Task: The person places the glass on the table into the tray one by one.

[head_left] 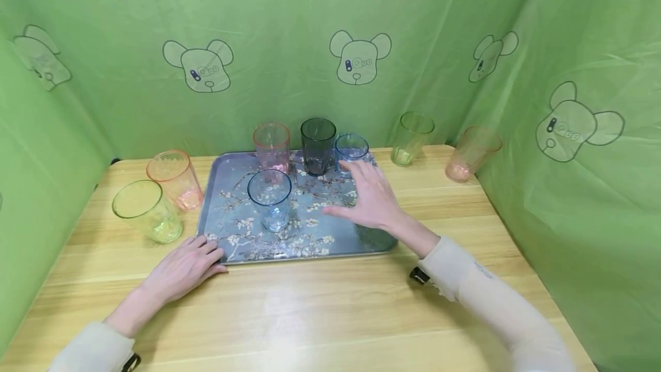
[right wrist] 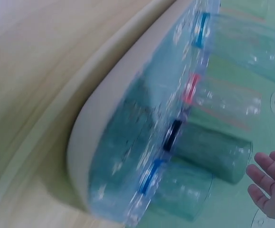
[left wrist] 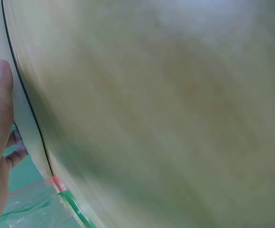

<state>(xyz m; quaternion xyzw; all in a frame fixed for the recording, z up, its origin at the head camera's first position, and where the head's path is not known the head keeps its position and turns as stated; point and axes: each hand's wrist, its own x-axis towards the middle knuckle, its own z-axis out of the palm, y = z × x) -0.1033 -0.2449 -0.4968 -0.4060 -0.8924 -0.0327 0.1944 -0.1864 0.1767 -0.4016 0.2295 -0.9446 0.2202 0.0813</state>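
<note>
- From here I see glossy, see-through cups (head_left: 318,148), glass or plastic unclear
- Smooth, shiny tray (head_left: 310,205)
- Glossy wood-grain table (head_left: 335,314)
- Creased cloth-like curtain (head_left: 289,10)
- Matt cloth sleeves (head_left: 496,294)

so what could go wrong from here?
1. The right hand hovers open near the back blue glass; a careless grab could knock it into the dark glass beside it.
2. The left hand is at the near-left corner of the tray; a shove there might tip the front blue glass.

a green curtain (head_left: 289,4) printed with bear heads (head_left: 357,62) hangs behind a wooden table (head_left: 361,314).
</note>
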